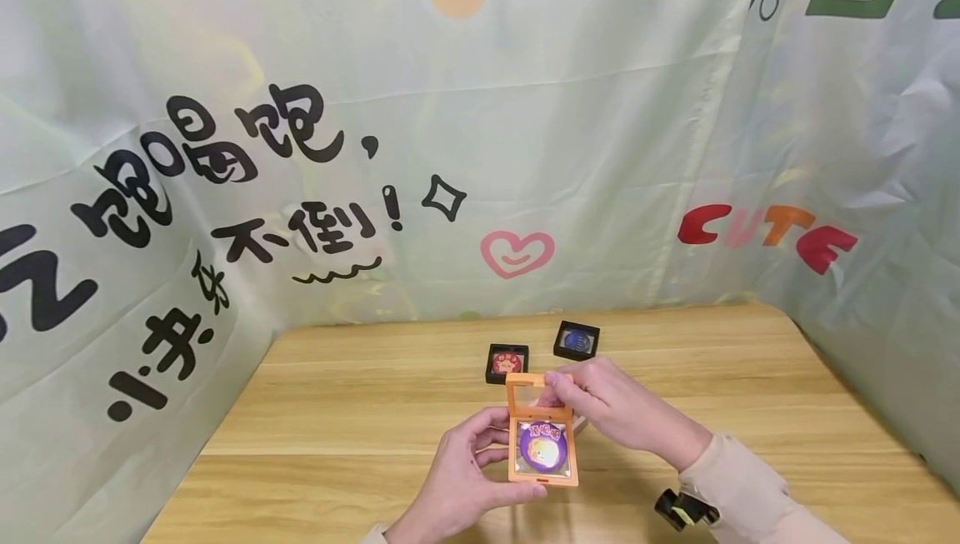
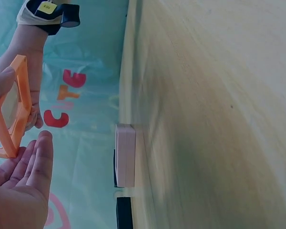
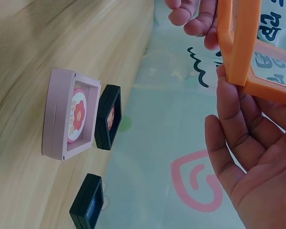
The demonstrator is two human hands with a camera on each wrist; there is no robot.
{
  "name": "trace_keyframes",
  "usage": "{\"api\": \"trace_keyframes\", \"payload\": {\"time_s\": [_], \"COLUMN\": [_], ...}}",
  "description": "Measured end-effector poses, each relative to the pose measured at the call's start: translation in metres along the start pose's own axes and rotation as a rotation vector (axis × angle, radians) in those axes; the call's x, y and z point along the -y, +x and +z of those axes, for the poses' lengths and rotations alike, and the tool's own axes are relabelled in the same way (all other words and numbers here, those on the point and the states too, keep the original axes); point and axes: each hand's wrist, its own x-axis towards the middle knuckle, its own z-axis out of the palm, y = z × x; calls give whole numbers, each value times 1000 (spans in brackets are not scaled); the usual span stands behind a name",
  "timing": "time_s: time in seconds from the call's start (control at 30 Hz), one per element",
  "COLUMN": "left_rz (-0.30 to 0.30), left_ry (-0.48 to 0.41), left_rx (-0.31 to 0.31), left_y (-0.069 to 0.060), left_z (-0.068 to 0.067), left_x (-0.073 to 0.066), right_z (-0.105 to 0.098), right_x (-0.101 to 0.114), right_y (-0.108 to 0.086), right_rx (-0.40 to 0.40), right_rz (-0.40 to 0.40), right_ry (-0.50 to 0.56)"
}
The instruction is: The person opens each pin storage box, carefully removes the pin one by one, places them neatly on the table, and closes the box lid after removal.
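An orange hinged case (image 1: 511,452) is held up above the table, its lid swung up, with a round purple badge (image 1: 543,447) in its lower half. The left hand (image 1: 467,477) grips the lower half from the left, thumb at the near edge. At the top right, the right hand (image 1: 626,411) pinches the raised lid between thumb and fingers. The right wrist view shows the orange frame (image 3: 239,52) above the right palm (image 3: 262,157). In the left wrist view the orange frame (image 2: 23,100) is tilted beside the left hand (image 2: 26,191).
Two black cases stand farther back on the wooden table (image 1: 337,411), one with a red badge (image 1: 507,363), the other with a blue one (image 1: 577,341). A pink case (image 3: 57,114) with a flower badge stands near them, mostly hidden in the head view. Printed cloth walls surround the table.
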Motion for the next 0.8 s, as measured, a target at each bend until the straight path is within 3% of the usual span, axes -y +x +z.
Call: {"api": "trace_keyframes", "payload": {"time_s": [0.33,0.67,0.8], "left_rz": [9,-8,-11], "left_ry": [24,-9,-6], "left_rx": [-1,10,0], "left_y": [0,1,2], "left_z": [1,0,-1], "left_x": [1,-2,-2], "right_z": [0,0,-5], "right_x": [-4,-8,-7], "right_y": [0,-2,-4], "right_rx": [0,-12,16], "right_rz": [32,-16,22], "right_ry": [-2,31,42]}}
